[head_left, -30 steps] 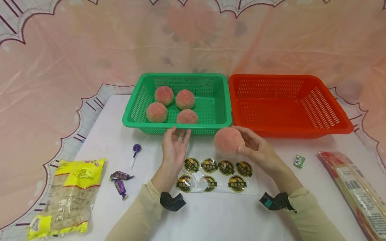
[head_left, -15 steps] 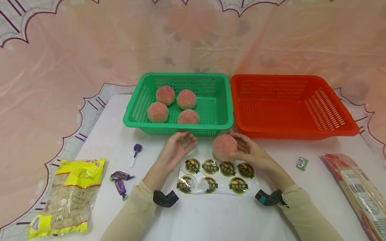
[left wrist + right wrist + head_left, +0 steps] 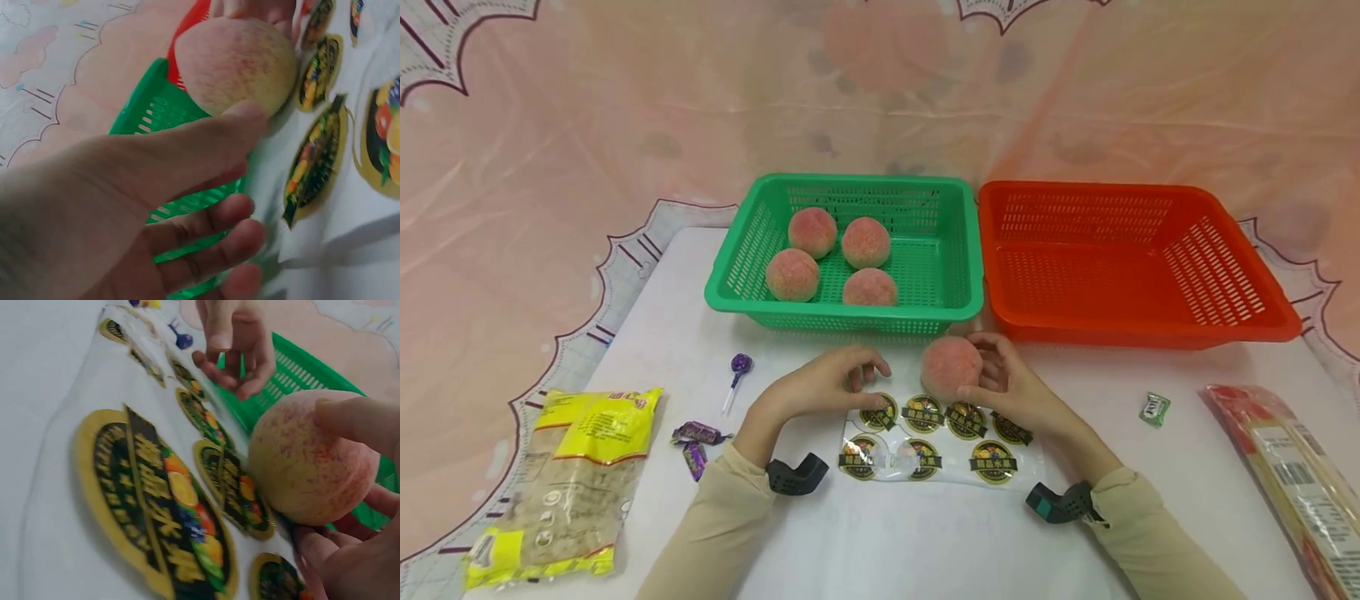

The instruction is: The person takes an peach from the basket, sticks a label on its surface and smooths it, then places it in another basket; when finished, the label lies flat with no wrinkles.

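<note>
My right hand (image 3: 1026, 396) holds a pink fuzzy peach (image 3: 951, 367) between thumb and fingers, over the back edge of a clear sheet of round black-and-gold stickers (image 3: 953, 440). In the right wrist view the peach (image 3: 312, 459) shows speckled pink and yellow, with the thumb pressed on its side. My left hand (image 3: 820, 386) hovers at the sheet's back left corner, its fingers loosely bent and holding nothing. In the left wrist view its thumb tip overlaps the peach (image 3: 240, 65); whether they touch cannot be told there, but the head view shows them apart.
Behind the hands stands a green basket (image 3: 842, 316) with several peaches in it. A red basket (image 3: 1120, 332) sits beside it. On the left lie a lollipop (image 3: 741, 365), purple candies (image 3: 698, 432) and a yellow bag (image 3: 576, 479); on the right, a green candy (image 3: 1154, 408) and a long packet (image 3: 1288, 479).
The right hand has brought the peach slightly left and nearer the sheet. My left hand has turned palm-down and come back toward the sheet's left corner.
</note>
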Available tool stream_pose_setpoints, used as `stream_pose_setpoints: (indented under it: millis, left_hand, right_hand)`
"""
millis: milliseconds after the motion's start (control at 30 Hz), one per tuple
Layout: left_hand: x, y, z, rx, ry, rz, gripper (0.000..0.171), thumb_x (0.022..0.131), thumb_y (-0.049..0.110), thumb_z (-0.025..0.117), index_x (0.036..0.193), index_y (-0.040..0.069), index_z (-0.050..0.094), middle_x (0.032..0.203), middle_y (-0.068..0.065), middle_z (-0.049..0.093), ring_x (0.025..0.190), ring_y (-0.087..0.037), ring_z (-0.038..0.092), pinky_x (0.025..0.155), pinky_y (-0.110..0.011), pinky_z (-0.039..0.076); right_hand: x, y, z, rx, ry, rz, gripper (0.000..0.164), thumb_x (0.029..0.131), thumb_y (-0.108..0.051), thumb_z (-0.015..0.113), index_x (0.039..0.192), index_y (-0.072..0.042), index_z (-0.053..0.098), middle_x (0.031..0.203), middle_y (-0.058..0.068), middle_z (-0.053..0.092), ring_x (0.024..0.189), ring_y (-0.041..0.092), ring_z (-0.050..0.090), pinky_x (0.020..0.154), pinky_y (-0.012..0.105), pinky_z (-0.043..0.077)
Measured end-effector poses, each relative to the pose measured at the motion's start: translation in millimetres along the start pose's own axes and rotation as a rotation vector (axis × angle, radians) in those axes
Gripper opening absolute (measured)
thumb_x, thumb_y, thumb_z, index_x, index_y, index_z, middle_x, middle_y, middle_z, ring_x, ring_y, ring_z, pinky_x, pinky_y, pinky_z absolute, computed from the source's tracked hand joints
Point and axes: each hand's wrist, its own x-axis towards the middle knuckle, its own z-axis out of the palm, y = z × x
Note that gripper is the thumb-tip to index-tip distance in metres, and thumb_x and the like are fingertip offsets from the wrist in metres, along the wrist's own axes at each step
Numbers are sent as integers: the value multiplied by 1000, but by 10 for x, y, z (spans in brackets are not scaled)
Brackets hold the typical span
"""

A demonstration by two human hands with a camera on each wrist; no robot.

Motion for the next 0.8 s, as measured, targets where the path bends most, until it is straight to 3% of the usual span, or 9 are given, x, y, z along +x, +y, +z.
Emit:
stream_pose_setpoints:
  millis: [133, 300, 600, 800]
  left_hand:
    - [-8, -2, 40, 58, -53, -33, 39, 71, 32, 73, 104, 16, 57, 91, -2, 52, 76, -14, 50, 68, -22, 41]
    - [-9, 0, 85, 113, -44, -74, 41, 69, 33, 75, 104, 20, 57, 91, 1, 49, 74, -13, 48, 66, -22, 39]
    - [-27, 8, 104, 114, -18, -75, 32, 69, 31, 75, 93, 20, 57, 87, 1, 49, 73, -13, 48, 62, -22, 39]
    - [-39, 20, 66, 149, -1, -35, 29, 69, 29, 74, 88, 22, 54, 83, 3, 51, 73, -12, 50, 62, -21, 39]
  right_hand:
    - [2, 5, 22, -25, 24, 11, 74, 78, -17, 67, 133, -14, 18, 138, 8, 27, 131, 25, 30, 100, 32, 36]
    - [-2, -2, 24, -136, 49, 8, 71, 80, -23, 65, 134, -14, 19, 139, 8, 26, 133, 26, 26, 106, 40, 26]
    - [-62, -113, -5, -313, 44, 42, 72, 84, -34, 59, 138, -15, 17, 140, 9, 29, 126, 30, 36, 100, 43, 36]
    - [-190, -272, -60, -449, 11, 125, 73, 84, -39, 56, 140, -12, 17, 136, 13, 37, 120, 33, 43, 96, 46, 39]
